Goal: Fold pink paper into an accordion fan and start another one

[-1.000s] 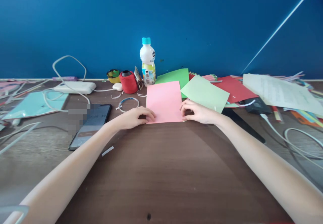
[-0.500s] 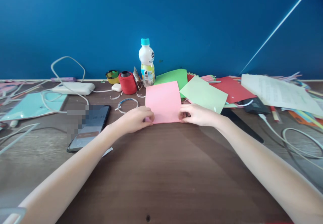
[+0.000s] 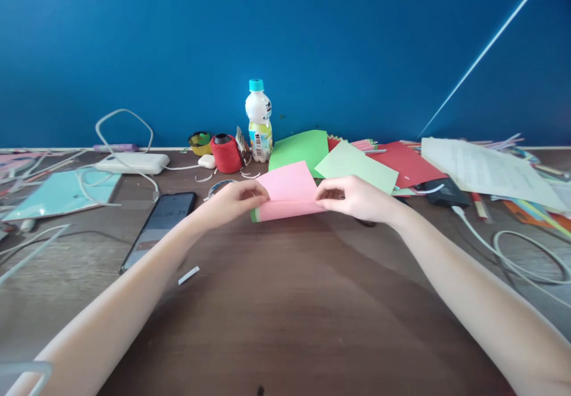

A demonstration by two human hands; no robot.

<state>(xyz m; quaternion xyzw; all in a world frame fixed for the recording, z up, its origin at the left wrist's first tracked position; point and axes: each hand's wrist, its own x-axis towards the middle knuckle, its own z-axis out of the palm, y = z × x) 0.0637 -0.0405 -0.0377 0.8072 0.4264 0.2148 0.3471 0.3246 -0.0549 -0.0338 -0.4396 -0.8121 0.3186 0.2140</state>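
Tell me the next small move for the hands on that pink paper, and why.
Probably pinch along the crease-like line across the pink paper to sharpen it: the left hand and right hand grip the paper near the line's two ends, and the near strip looks bent against the rest.

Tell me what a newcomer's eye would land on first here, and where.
Probably the pink paper sheet at the centre, held at its sides by the left hand and right hand. Next, the teal-capped drink bottle standing behind it, before the vivid blue wall. Then the red paper sheet, bright among papers to the right.
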